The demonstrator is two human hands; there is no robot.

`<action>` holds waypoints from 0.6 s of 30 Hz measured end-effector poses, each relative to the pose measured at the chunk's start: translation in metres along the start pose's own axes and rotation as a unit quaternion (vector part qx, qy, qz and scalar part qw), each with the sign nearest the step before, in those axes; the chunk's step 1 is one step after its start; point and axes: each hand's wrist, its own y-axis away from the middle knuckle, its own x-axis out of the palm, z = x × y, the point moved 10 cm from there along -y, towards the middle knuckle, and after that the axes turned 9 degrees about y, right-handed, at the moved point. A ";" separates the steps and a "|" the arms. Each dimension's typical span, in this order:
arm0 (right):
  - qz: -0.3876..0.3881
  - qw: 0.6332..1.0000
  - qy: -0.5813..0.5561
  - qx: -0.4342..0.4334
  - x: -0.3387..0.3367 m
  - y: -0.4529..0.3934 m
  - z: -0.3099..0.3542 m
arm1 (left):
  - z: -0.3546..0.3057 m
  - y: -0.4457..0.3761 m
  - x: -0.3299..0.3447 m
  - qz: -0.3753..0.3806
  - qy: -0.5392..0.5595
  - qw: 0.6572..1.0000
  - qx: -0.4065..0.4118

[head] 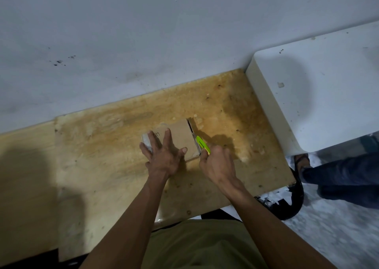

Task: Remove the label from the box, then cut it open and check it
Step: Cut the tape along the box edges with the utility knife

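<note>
The cardboard box [178, 138] lies flat on the wooden surface [106, 166], roughly midway between its near and far edges and somewhat toward its right edge, well short of the white block [320, 96] that covers the surface's far right corner. The left hand [164, 156] is spread flat on top of the box, fingers fanned toward the far edge, pinning it down; its grip is wide and closes on nothing. A pale crumpled scrap, possibly the peeled label [147, 142], sits under the outer fingers at the box's left end, though what it is cannot be told for certain.

The right hand [215, 164] is closed into a narrow grip around a lime-green cutter [202, 144], whose tip points toward the far edge and sits against the right end of the box. There a dark slit [191, 128] shows between the top panel and the end flap, which suggests the cutting is partly done.

The relation that matters: the seam runs from the near side of the box to its far side, and the cutter lies almost in line with it, just to its right. The right hand is the nearer one to this seam and sits at its near end, so the coming stroke probably has to travel along that line away from the body, while the left hand, well clear to the left of the blade's path, keeps the box from sliding.
</note>
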 end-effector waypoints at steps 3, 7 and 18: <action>0.006 1.000 -0.006 0.012 0.000 -0.001 -0.003 | 0.000 0.001 0.000 0.002 0.004 1.000 -0.003; -0.003 1.000 -0.019 0.009 -0.007 0.003 -0.003 | -0.001 0.001 -0.001 -0.002 0.008 1.000 -0.003; -0.018 1.000 -0.008 0.001 -0.005 -0.005 0.010 | 0.001 0.000 0.000 -0.002 0.008 1.000 0.002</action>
